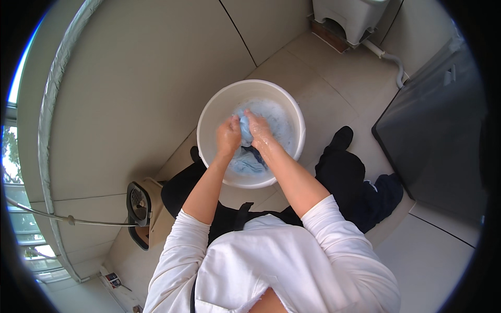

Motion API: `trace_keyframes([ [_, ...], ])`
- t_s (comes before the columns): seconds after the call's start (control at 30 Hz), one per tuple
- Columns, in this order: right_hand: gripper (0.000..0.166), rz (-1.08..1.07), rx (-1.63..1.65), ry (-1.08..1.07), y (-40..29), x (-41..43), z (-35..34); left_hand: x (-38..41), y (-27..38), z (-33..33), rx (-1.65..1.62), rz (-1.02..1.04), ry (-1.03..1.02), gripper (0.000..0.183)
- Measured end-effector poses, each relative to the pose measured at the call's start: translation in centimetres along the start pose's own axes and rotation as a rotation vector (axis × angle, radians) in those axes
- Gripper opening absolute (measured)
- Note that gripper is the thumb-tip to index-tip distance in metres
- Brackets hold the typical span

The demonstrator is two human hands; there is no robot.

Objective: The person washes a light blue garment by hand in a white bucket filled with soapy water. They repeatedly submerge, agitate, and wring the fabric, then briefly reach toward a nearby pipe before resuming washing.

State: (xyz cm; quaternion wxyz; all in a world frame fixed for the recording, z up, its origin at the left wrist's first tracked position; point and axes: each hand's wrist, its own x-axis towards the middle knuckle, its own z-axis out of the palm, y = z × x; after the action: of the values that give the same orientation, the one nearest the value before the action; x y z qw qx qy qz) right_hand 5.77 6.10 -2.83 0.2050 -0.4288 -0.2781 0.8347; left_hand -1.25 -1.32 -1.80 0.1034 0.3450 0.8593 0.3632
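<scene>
A white plastic basin point(301, 135) stands on the floor between my legs, holding soapy, foamy water point(280, 117). Over the middle of it, my left hand point(229, 134) and my right hand point(259, 127) grip a bunched light-blue cloth point(245, 130) between them. Suds and water cling to my right hand and wrist. Below my hands, more light-blue fabric point(246, 162) lies wet in the basin beside a dark navy piece point(256, 153). My forearms partly cover the near part of the basin.
A beige mop bucket point(156, 219) with a dark rim stands at left, a thin pole point(98, 223) reaching into it. To the right rises a dark grey appliance point(434, 129), with dark navy cloth point(387, 195) near its base. A grey drain hose point(397, 64) runs behind, near a white plastic stand point(348, 19).
</scene>
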Motion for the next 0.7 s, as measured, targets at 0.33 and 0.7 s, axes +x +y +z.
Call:
trace_keyframes([
  [0.33, 0.036, -0.299, -0.283, -0.399, 1.6, 0.3, 0.4, 8.1, -2.1, -3.4, 0.097, -0.122, -0.749, 0.067],
  [0.7, 0.066, -0.005, 0.268, 0.297, 1.8, 2.4, -2.3, 3.6, -3.3, 5.6, 0.754, 0.282, -0.285, 0.021],
])
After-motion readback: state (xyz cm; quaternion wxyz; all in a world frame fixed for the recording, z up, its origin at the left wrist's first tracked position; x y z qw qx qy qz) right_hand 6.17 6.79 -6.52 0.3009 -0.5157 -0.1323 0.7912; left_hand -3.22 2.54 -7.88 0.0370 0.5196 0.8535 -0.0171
